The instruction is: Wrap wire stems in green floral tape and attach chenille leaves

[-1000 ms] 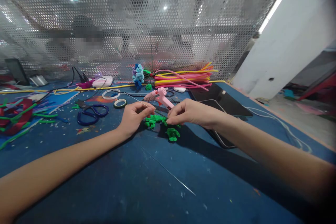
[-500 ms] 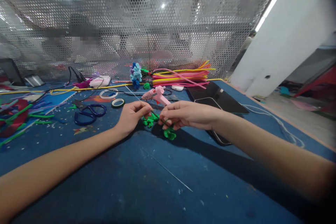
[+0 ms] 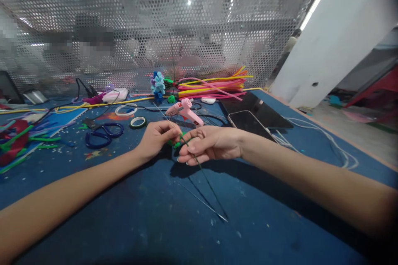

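Observation:
My left hand [image 3: 160, 137] is closed in a pinch on a thin wire. Its bare silvery end [image 3: 162, 112] sticks up beyond my fingertips, and a dark green length [image 3: 209, 182] runs down toward the lower right. My right hand [image 3: 211, 143] lies along this green wire, thumb and fingers closed around it, close to my left fingertips. Bits of bright green fuzzy pipe cleaner [image 3: 175, 144] show behind my fingers, mostly hidden. A separate silvery wire [image 3: 202, 202] rests on the blue table below my hands.
Behind my hands lies a pink glue gun [image 3: 185, 109]. Blue-handled scissors [image 3: 104, 136] and a tape roll [image 3: 137, 122] are at left, near loose pipe cleaners [image 3: 18, 143]. A phone [image 3: 248, 124], a black tablet-like slab [image 3: 264, 112], a bundle of pipe cleaners [image 3: 214, 87] and blue fuzzy flowers [image 3: 158, 85] lie farther back.
The green wire now stretches out toward the lower right. My right hand has turned and its fingers have opened out somewhat. The green fuzzy piece under it is no longer visible there.

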The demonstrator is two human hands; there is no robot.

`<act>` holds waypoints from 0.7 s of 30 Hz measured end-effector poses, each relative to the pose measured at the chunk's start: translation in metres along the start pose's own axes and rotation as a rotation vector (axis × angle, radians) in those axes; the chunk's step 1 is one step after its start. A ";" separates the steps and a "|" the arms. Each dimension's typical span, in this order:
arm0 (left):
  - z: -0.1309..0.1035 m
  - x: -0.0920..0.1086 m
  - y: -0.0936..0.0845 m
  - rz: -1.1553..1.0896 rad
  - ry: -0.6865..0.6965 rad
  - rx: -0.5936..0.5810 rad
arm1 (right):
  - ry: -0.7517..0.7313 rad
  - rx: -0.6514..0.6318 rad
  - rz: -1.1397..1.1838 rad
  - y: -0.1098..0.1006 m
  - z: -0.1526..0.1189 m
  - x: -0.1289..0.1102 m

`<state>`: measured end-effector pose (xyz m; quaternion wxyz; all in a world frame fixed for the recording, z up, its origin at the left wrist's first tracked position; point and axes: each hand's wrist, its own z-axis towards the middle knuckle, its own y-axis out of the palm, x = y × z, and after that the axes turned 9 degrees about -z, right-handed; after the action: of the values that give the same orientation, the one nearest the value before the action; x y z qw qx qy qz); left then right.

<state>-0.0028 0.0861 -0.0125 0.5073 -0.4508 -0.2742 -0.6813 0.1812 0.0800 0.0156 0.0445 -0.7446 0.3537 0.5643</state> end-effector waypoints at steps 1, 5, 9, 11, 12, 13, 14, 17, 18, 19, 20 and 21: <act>0.000 0.001 0.001 0.004 -0.001 -0.011 | 0.008 0.006 0.002 0.000 0.001 0.002; -0.001 0.005 0.004 -0.003 -0.023 -0.069 | 0.040 0.037 -0.061 0.006 0.005 0.008; -0.001 0.005 0.004 -0.003 -0.057 -0.102 | -0.024 0.149 -0.221 0.014 0.002 0.006; -0.001 0.002 0.003 -0.022 -0.067 -0.086 | -0.060 0.147 -0.289 0.016 -0.002 0.002; 0.000 0.000 0.002 -0.041 -0.069 -0.075 | -0.056 0.104 -0.290 0.015 -0.004 -0.001; 0.000 -0.002 0.001 -0.062 -0.073 -0.067 | -0.043 0.042 -0.266 0.014 -0.007 -0.004; 0.000 -0.003 0.001 -0.083 -0.076 -0.063 | -0.027 -0.024 -0.223 0.013 -0.009 -0.006; 0.000 -0.008 -0.002 -0.115 -0.085 -0.056 | -0.017 -0.155 -0.093 0.007 -0.012 -0.009; 0.000 -0.009 -0.002 -0.112 -0.089 -0.052 | -0.020 -0.158 -0.067 0.006 -0.011 -0.009; 0.000 -0.010 -0.003 -0.104 -0.090 -0.048 | -0.021 -0.146 -0.046 0.005 -0.009 -0.008; 0.000 -0.010 -0.003 -0.093 -0.087 -0.042 | -0.019 -0.123 -0.026 0.005 -0.008 -0.006; 0.000 -0.010 -0.003 -0.080 -0.085 -0.039 | -0.015 -0.094 -0.009 0.005 -0.005 -0.003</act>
<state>-0.0051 0.0915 -0.0214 0.4584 -0.4778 -0.3000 -0.6867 0.1824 0.0759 0.0220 0.0146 -0.7433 0.3231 0.5856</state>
